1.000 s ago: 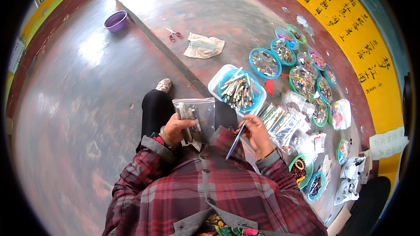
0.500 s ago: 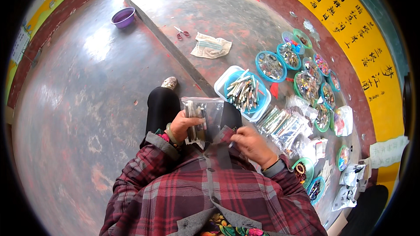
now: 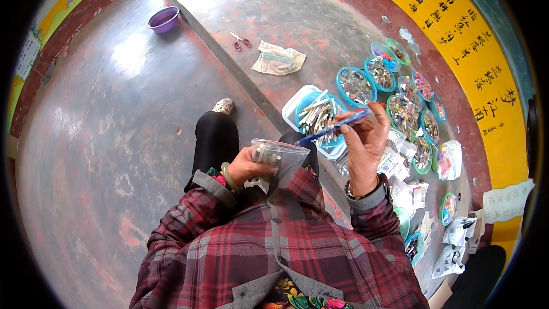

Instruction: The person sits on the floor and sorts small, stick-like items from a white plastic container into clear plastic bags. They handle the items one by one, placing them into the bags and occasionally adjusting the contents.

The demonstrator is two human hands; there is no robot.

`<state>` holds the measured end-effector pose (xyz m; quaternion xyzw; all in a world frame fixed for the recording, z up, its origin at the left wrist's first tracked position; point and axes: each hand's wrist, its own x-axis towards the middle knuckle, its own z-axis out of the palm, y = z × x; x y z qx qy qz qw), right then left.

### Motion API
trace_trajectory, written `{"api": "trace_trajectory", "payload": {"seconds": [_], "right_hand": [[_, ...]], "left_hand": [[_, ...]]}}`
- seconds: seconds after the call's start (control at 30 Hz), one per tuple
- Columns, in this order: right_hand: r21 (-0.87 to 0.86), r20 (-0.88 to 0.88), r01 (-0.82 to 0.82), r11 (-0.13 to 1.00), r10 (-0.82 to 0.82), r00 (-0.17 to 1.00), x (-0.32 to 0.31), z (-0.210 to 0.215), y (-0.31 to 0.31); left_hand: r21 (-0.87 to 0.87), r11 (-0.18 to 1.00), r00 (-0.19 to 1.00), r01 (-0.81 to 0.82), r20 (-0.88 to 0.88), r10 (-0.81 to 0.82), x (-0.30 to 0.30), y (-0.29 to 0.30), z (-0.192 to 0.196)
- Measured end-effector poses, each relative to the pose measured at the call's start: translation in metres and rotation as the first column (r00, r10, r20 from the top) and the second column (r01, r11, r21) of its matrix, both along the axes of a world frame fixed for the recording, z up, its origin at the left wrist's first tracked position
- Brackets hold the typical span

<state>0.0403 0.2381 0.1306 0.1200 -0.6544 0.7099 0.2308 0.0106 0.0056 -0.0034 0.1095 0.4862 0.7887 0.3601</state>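
Note:
My left hand (image 3: 251,165) grips a clear zip bag (image 3: 284,156) over my lap, its fingers wrapped round the side where several pen-like sticks (image 3: 266,156) stand inside. My right hand (image 3: 366,147) is raised right of the bag, holding a blue pen (image 3: 334,128) between thumb and fingers. The pen slants, its lower end close above the bag's mouth. Just beyond the pen, a blue bowl (image 3: 302,109) heaped with pens or similar sticks sits in a white tub (image 3: 290,105).
To the right, round bowls of small items (image 3: 355,84) cluster on the floor, beside clear packets (image 3: 396,163) and white bags (image 3: 449,258). Farther off lie a cloth (image 3: 279,58), red-handled scissors (image 3: 240,41) and a purple basin (image 3: 163,20). A low ridge (image 3: 223,63) crosses the floor.
My right hand has risen from beside my lap, up and to the right, and now shows the blue pen. The bag in my left hand has tilted and its mouth gapes wider.

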Motion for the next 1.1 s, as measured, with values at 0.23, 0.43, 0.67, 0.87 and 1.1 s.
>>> {"api": "trace_trajectory", "payload": {"seconds": [0.23,0.43,0.67,0.87,1.1], "right_hand": [[0.085,0.049,-0.135,0.987,0.131,0.99,-0.019,-0.014,-0.013],[0.223,0.19,-0.213,0.951,0.171,0.967,-0.023,-0.02,-0.015],[0.411,0.27,-0.216,0.886,0.108,0.957,-0.02,-0.03,-0.031],[0.387,0.328,-0.257,0.885,0.128,0.936,-0.019,-0.046,-0.035],[0.416,0.265,-0.38,0.826,0.29,0.92,-0.022,-0.042,-0.03]], "left_hand": [[0.023,0.999,1.0,0.023,0.002,-0.023,0.001,0.0,0.017],[-0.009,1.0,0.999,0.027,0.046,-0.026,-0.002,-0.001,0.01],[0.089,0.99,0.992,-0.106,0.078,0.099,-0.002,0.002,0.01],[0.097,0.992,0.99,-0.081,0.126,0.069,-0.004,-0.003,0.003],[0.2,0.971,0.981,-0.131,0.166,0.098,-0.005,-0.002,0.005]]}}
